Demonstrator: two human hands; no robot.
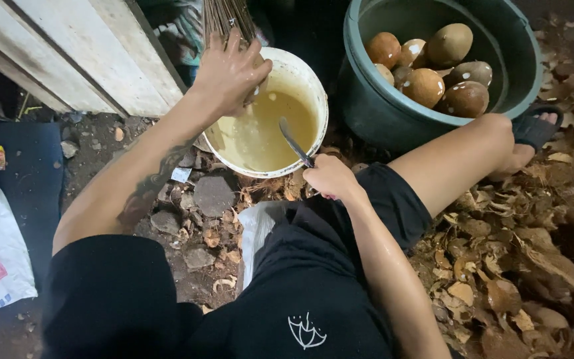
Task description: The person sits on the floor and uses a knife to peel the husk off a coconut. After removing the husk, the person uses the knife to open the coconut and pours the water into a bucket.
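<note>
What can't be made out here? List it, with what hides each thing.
- Head view: what the left hand grips over the white bucket; its fingers cover it.
- Knife handle: hidden inside the right hand.
- Bucket bottom: hidden by cloudy yellowish liquid.
- Lower coconuts in the green tub: buried under the top ones.
- Stick bundle: cut off by the top edge.

Single view, head-mounted, looking steeply down from above seated body. Faces forward and down past black shorts point(313, 292) toward ground. Close range: both forearms fill middle of frame, left hand point(228, 72) and right hand point(330, 178) within arm's reach of lens. White bucket point(313, 100) at upper centre, dark green tub point(373, 113) cut off by top edge, wooden planks point(81, 53) at upper left corner. Brown husk litter point(519, 266) running off right and bottom edges. No second view to overlap.
</note>
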